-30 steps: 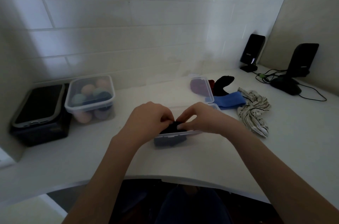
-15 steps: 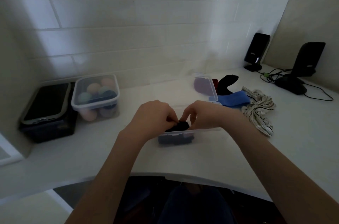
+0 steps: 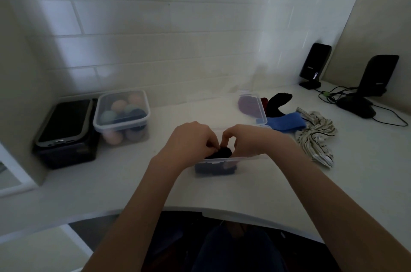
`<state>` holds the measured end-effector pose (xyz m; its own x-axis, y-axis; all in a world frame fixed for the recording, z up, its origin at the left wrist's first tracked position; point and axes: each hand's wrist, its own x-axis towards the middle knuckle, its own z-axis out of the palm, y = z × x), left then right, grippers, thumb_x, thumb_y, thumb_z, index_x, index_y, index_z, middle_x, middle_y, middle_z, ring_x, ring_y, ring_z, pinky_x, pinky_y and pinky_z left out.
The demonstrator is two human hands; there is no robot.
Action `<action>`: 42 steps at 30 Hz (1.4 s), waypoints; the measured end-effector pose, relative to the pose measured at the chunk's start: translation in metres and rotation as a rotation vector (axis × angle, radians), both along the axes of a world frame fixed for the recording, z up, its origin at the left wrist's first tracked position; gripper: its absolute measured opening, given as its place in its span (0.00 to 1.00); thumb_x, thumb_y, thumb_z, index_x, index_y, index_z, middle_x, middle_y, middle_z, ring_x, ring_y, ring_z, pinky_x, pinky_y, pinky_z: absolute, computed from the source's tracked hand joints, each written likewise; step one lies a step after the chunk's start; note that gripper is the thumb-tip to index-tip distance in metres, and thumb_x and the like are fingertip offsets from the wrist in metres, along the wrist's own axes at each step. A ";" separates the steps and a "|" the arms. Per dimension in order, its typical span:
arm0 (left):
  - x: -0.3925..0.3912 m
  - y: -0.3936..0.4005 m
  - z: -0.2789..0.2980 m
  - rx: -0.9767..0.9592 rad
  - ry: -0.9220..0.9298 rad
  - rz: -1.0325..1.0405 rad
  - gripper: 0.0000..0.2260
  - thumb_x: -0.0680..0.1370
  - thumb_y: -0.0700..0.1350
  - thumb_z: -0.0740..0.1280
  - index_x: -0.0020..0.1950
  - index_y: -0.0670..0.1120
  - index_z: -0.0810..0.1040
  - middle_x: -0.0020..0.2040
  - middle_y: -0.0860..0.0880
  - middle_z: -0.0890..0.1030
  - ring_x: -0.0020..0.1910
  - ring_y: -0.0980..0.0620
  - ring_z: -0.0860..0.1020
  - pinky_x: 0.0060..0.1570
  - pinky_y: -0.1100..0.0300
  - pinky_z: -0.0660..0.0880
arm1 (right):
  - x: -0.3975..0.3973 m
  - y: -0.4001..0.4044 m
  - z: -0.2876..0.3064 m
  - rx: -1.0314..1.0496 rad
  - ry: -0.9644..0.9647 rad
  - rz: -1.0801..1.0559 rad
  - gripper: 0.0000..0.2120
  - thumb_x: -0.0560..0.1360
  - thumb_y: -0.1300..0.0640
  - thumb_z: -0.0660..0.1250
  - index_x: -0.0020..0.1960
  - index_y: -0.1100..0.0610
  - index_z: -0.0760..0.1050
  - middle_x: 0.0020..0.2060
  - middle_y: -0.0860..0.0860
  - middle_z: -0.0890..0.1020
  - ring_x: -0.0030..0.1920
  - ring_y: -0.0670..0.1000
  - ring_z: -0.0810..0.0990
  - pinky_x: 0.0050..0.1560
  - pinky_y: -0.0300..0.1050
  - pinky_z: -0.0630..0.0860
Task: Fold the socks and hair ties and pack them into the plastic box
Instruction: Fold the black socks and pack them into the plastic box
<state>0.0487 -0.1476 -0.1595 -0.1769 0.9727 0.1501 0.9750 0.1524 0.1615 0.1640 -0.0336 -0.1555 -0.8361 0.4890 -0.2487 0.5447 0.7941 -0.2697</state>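
My left hand (image 3: 191,140) and right hand (image 3: 246,139) meet at frame centre, fingers curled, both pinching the dark folded sock (image 3: 222,152) over the clear rectangular plastic box (image 3: 251,158) on the white worktop (image 3: 133,182) — a two-sided pinch likely keeps the fold from springing open as it seats. Dark fabric already shows through the box's near wall. Unpacked pieces — blue cloth band (image 3: 287,122), black sock (image 3: 277,103), striped fabric (image 3: 315,136) — lie right of centre, within reach.

Dim, soft-focus view, edges wide-angle bowed
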 end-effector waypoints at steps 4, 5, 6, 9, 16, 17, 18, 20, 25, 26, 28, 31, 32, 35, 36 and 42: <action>-0.001 0.001 -0.002 0.022 -0.047 -0.005 0.09 0.75 0.48 0.65 0.51 0.57 0.83 0.43 0.53 0.84 0.38 0.53 0.78 0.37 0.62 0.71 | 0.008 0.001 0.000 -0.039 0.123 -0.013 0.12 0.68 0.47 0.73 0.49 0.48 0.79 0.33 0.40 0.71 0.32 0.41 0.70 0.32 0.34 0.64; -0.002 0.000 -0.003 0.035 -0.063 -0.012 0.09 0.75 0.48 0.65 0.50 0.56 0.83 0.43 0.54 0.84 0.38 0.53 0.78 0.37 0.61 0.72 | 0.012 0.002 0.000 -0.061 0.169 -0.029 0.12 0.68 0.45 0.73 0.49 0.48 0.80 0.32 0.41 0.74 0.31 0.42 0.72 0.32 0.34 0.66; -0.003 0.000 -0.004 0.057 -0.087 -0.021 0.09 0.74 0.47 0.65 0.50 0.55 0.83 0.43 0.53 0.84 0.39 0.53 0.78 0.38 0.60 0.74 | 0.016 0.003 0.000 -0.084 0.228 -0.054 0.13 0.68 0.44 0.72 0.49 0.49 0.81 0.31 0.44 0.77 0.29 0.42 0.74 0.31 0.34 0.68; -0.008 -0.002 -0.007 0.175 -0.226 -0.053 0.07 0.73 0.44 0.68 0.48 0.51 0.84 0.44 0.52 0.85 0.41 0.54 0.79 0.45 0.54 0.78 | 0.028 0.013 0.003 -0.047 0.570 -0.185 0.10 0.73 0.46 0.68 0.46 0.52 0.81 0.27 0.48 0.78 0.23 0.39 0.73 0.24 0.30 0.68; -0.017 -0.004 -0.010 0.456 -0.448 -0.037 0.05 0.73 0.41 0.69 0.45 0.48 0.85 0.37 0.56 0.81 0.37 0.60 0.80 0.44 0.60 0.79 | 0.076 0.064 -0.001 0.213 0.964 -0.567 0.14 0.74 0.64 0.59 0.51 0.49 0.77 0.43 0.51 0.80 0.40 0.49 0.76 0.39 0.40 0.67; -0.016 -0.004 -0.010 0.470 -0.471 -0.042 0.05 0.73 0.42 0.69 0.44 0.48 0.84 0.37 0.57 0.82 0.37 0.60 0.80 0.43 0.62 0.79 | 0.081 0.068 -0.007 0.186 0.910 -0.583 0.17 0.73 0.66 0.58 0.55 0.51 0.77 0.48 0.52 0.80 0.45 0.52 0.76 0.43 0.41 0.68; -0.016 -0.003 -0.009 0.473 -0.487 -0.049 0.05 0.73 0.42 0.69 0.44 0.49 0.84 0.37 0.57 0.82 0.37 0.61 0.80 0.43 0.63 0.79 | 0.084 0.070 -0.013 0.162 0.846 -0.586 0.19 0.73 0.67 0.57 0.58 0.52 0.76 0.53 0.54 0.80 0.50 0.53 0.76 0.46 0.43 0.68; -0.014 0.000 -0.008 0.464 -0.507 -0.063 0.05 0.73 0.42 0.69 0.44 0.50 0.84 0.37 0.60 0.81 0.38 0.62 0.79 0.42 0.64 0.79 | 0.088 0.069 -0.025 0.141 0.751 -0.548 0.21 0.72 0.68 0.58 0.62 0.54 0.75 0.58 0.55 0.79 0.50 0.51 0.76 0.49 0.42 0.68; -0.012 0.008 -0.011 0.445 -0.541 -0.056 0.06 0.72 0.43 0.69 0.45 0.51 0.84 0.40 0.59 0.82 0.39 0.62 0.79 0.42 0.65 0.78 | 0.077 0.051 -0.026 0.139 0.930 -0.488 0.19 0.71 0.70 0.59 0.54 0.53 0.78 0.49 0.50 0.81 0.44 0.45 0.76 0.45 0.35 0.68; -0.012 0.009 -0.011 0.442 -0.552 -0.056 0.05 0.72 0.43 0.70 0.45 0.51 0.84 0.40 0.58 0.82 0.39 0.62 0.79 0.41 0.67 0.77 | 0.073 0.045 -0.022 0.135 1.004 -0.453 0.17 0.70 0.70 0.60 0.50 0.52 0.78 0.46 0.48 0.81 0.43 0.42 0.76 0.43 0.29 0.68; -0.012 0.010 -0.011 0.416 -0.561 -0.065 0.06 0.71 0.44 0.71 0.47 0.52 0.83 0.40 0.58 0.81 0.39 0.63 0.79 0.39 0.71 0.75 | 0.065 0.033 -0.012 0.082 1.095 -0.320 0.13 0.70 0.69 0.64 0.46 0.53 0.78 0.41 0.48 0.81 0.38 0.39 0.74 0.38 0.25 0.67; -0.012 0.012 -0.010 0.338 -0.526 -0.068 0.07 0.70 0.44 0.72 0.47 0.52 0.82 0.41 0.56 0.82 0.39 0.61 0.79 0.40 0.68 0.77 | 0.055 0.020 0.000 -0.007 0.927 -0.057 0.11 0.71 0.62 0.69 0.51 0.51 0.78 0.43 0.44 0.81 0.39 0.40 0.75 0.37 0.26 0.69; -0.011 0.013 -0.010 0.328 -0.518 -0.068 0.06 0.70 0.42 0.71 0.45 0.52 0.82 0.40 0.57 0.81 0.39 0.60 0.79 0.40 0.67 0.77 | 0.051 0.018 0.002 -0.032 0.818 -0.005 0.12 0.70 0.58 0.71 0.53 0.48 0.78 0.44 0.42 0.80 0.40 0.40 0.75 0.37 0.27 0.70; -0.011 0.013 -0.009 0.315 -0.487 -0.059 0.08 0.69 0.38 0.67 0.40 0.51 0.82 0.36 0.58 0.79 0.38 0.59 0.78 0.40 0.66 0.76 | 0.037 0.013 0.000 0.005 0.593 0.078 0.14 0.69 0.54 0.73 0.53 0.46 0.78 0.45 0.41 0.80 0.41 0.42 0.75 0.39 0.30 0.71; -0.012 0.013 -0.009 0.312 -0.477 -0.055 0.10 0.69 0.36 0.66 0.38 0.51 0.82 0.36 0.57 0.79 0.38 0.58 0.78 0.40 0.65 0.76 | 0.034 0.012 -0.003 0.041 0.562 0.097 0.12 0.68 0.55 0.74 0.51 0.47 0.78 0.44 0.42 0.79 0.41 0.42 0.74 0.39 0.31 0.72; -0.017 0.011 -0.007 0.345 -0.492 -0.040 0.13 0.68 0.34 0.62 0.40 0.51 0.81 0.35 0.58 0.80 0.39 0.57 0.80 0.42 0.62 0.78 | 0.027 0.007 -0.008 -0.105 0.735 -0.006 0.08 0.72 0.63 0.70 0.43 0.52 0.73 0.41 0.46 0.79 0.34 0.50 0.80 0.31 0.31 0.72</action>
